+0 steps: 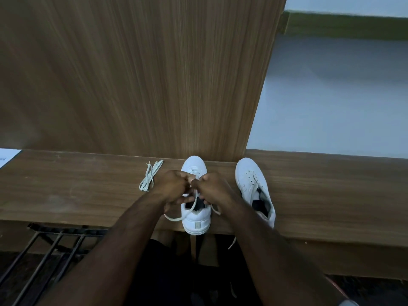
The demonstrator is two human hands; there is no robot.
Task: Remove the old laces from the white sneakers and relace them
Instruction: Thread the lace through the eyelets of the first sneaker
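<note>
Both hands meet over the near sneaker (pixel 195 219) on the surface (pixel 88 191): left hand (pixel 174 187) and right hand (pixel 213 187) each pinch its lace (pixel 189 212), fingers curled, wrists angled inward

2 white sneakers (pixel 195 219) upright on desk edge, loose lace (pixel 148 176) alongside

A brown wood-grain laminate surface (pixel 66 186) runs across the view, backed by a tall upright panel of the same streaked brown laminate (pixel 132 74). To the right of the panel is a pale bluish-white wall (pixel 331 96) with a dark green band (pixel 344 26) near the top. A black metal rack (pixel 55 246) stands below the surface's front edge at left. Light is dim and even.
</note>
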